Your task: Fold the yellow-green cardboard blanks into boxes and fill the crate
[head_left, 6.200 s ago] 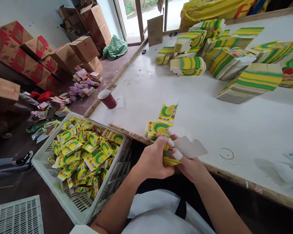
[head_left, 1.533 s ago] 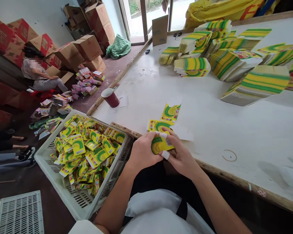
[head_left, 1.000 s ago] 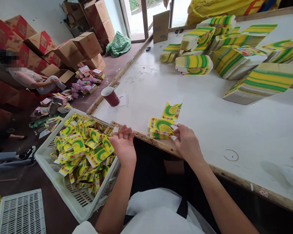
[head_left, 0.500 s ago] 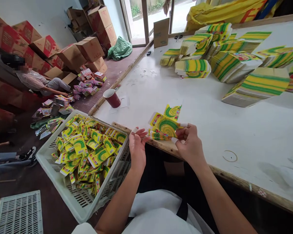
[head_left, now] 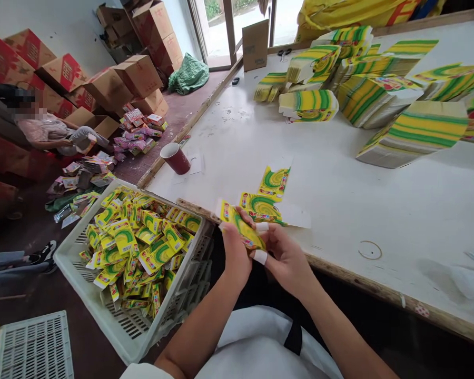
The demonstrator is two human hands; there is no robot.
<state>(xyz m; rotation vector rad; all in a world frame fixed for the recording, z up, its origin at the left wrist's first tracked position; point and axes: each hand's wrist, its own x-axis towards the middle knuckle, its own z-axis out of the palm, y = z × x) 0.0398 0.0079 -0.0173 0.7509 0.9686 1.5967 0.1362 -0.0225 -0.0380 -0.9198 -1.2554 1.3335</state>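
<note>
Over the table's front edge, a small yellow-green carton point(head_left: 240, 227) is between my two hands. My left hand point(head_left: 236, 252) is wrapped round its left side, with the thumb in front and fingers behind. My right hand point(head_left: 286, 258) pinches the carton's right end; white tape covers its thumb and a fingertip. Just beyond lie flat printed carton blanks point(head_left: 274, 180), partly overlapping on the white table point(head_left: 332, 195). To the left of my left hand stands a white plastic crate point(head_left: 90, 310) heaped with yellow-green cartons point(head_left: 124, 237).
A dark red cup point(head_left: 176, 159) stands near the table's left edge. Stacks of carton blanks point(head_left: 414, 137) fill the back right. Scissors point(head_left: 284, 52) lie far back. Another person point(head_left: 43, 126) sits at left beside brown boxes point(head_left: 136, 79) and a pile of pink packs.
My left hand, open before, has closed on the carton. The carton has come off the table toward me and left, with my right hand following. The seated person now lifts a pack.
</note>
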